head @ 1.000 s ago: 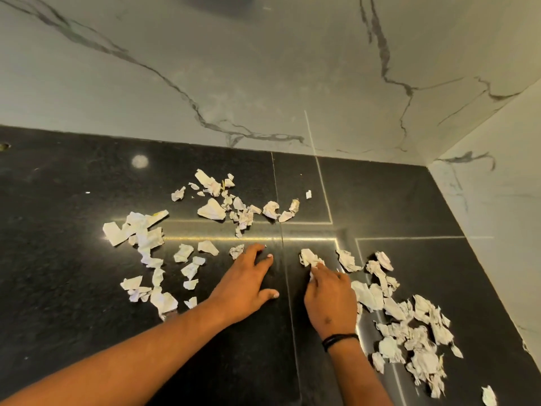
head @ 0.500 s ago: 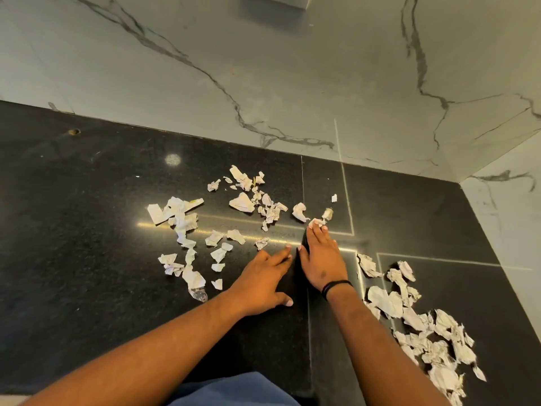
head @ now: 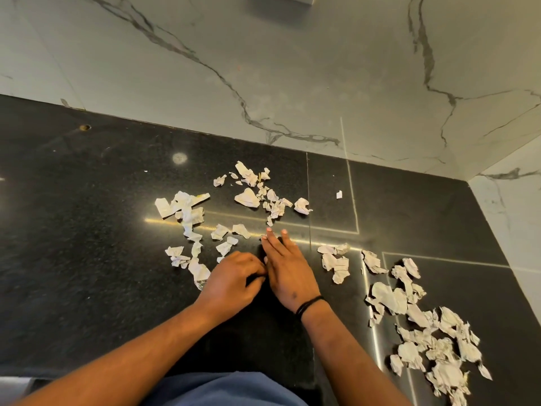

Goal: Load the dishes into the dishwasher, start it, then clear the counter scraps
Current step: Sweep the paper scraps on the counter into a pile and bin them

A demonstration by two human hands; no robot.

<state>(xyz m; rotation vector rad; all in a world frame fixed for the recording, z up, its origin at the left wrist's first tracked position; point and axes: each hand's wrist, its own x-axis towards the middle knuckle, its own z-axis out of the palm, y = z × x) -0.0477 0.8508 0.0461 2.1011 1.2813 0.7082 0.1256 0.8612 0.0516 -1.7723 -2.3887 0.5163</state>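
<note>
**Both hands down on the counter, paper scraps all around**

Closest to the camera there's a bit of blue clothing [head: 222,388] at the bottom edge, with both forearms reaching forward from it over the black counter [head: 73,259]. The right wrist has a thin black band [head: 308,304] on it.

The two hands sit side by side, touching. The left hand [head: 234,284] is knuckles up with fingers curled under; whether it's got a scrap tucked in there can't be told. The right hand [head: 282,268] lies flat, palm down, fingers straight and close together, pointing away from the person, fingertips [head: 268,230] pressed on the counter.

Torn paper is everywhere. A big heap of scraps [head: 424,332] runs down the right side, a smaller scatter [head: 190,230] lies just left of the left hand, and another cluster [head: 263,194] sits just past the right fingertips. One tiny scrap [head: 339,194] lies apart on its own.

Behind it all is the marble wall [head: 263,68] with grey veins.
</note>
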